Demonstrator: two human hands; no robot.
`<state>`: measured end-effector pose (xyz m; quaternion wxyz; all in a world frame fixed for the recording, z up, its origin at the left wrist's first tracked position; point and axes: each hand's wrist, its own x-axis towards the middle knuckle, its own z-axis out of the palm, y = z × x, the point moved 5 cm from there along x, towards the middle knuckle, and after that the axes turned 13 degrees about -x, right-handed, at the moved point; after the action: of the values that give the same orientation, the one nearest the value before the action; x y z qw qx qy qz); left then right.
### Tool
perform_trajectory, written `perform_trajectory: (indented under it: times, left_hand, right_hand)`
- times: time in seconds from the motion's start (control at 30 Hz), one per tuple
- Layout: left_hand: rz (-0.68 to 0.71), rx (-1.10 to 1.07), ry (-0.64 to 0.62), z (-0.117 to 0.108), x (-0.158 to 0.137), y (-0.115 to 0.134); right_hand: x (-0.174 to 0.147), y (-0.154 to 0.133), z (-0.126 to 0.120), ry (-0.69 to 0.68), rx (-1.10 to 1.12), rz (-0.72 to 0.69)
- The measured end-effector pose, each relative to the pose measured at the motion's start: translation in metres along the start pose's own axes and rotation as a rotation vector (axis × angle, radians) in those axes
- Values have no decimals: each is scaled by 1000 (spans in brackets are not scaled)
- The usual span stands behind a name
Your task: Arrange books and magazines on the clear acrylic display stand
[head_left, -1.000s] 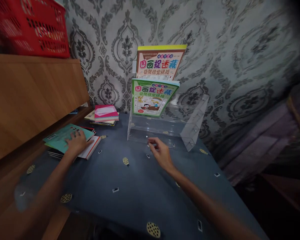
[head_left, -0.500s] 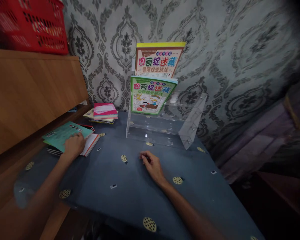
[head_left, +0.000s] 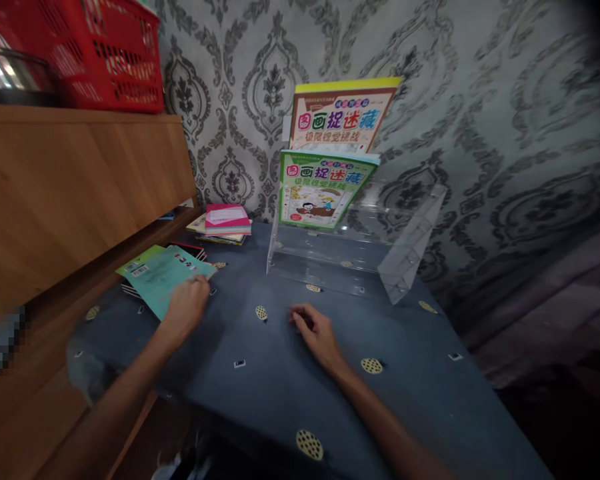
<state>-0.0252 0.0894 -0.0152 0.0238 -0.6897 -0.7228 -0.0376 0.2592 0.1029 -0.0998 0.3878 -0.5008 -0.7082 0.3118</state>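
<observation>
My left hand (head_left: 187,300) is closed on the right edge of a teal book (head_left: 167,277), its fingers partly hidden by the hand itself. This thin book lies slanted on a stack of books (head_left: 130,290) at the table's left side. My right hand (head_left: 317,330) rests on the blue tablecloth (head_left: 280,373), loosely curled, thumb apart from the fingers, and holds nothing. Beyond it stands a clear acrylic book rack (head_left: 410,247). A green-covered book (head_left: 325,193) leans in the rack, in front of a brown-covered book (head_left: 340,120) on a higher tier.
A pile of books with a pink one (head_left: 227,219) on top lies near the wall. At left, a wooden cabinet (head_left: 80,180) carries a red plastic basket (head_left: 125,60) and a metal pot (head_left: 15,70). A pale curtain (head_left: 540,320) hangs at right.
My left hand has moved right to the edge of the teal book, which has shifted and now hides the white book beneath. The view has turned slightly left. My right hand stays put.
</observation>
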Motion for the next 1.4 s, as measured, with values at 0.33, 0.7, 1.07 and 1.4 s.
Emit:
perform_trajectory:
  times: [0.33,0.7,1.07,1.4]
  left_hand:
    - [474,-238,-194,9,-66,162]
    - [654,-501,-67,53,-48,177]
    - [394,-379,-123,87,27,55]
    - [215,-327,9,76,13,29]
  right_hand:
    - [-5,-6,18,-159,350,149]
    - [3,18,1,-99,526,337]
    - [1,18,3,-120,572,344]
    - [2,14,0,-140,452,284]
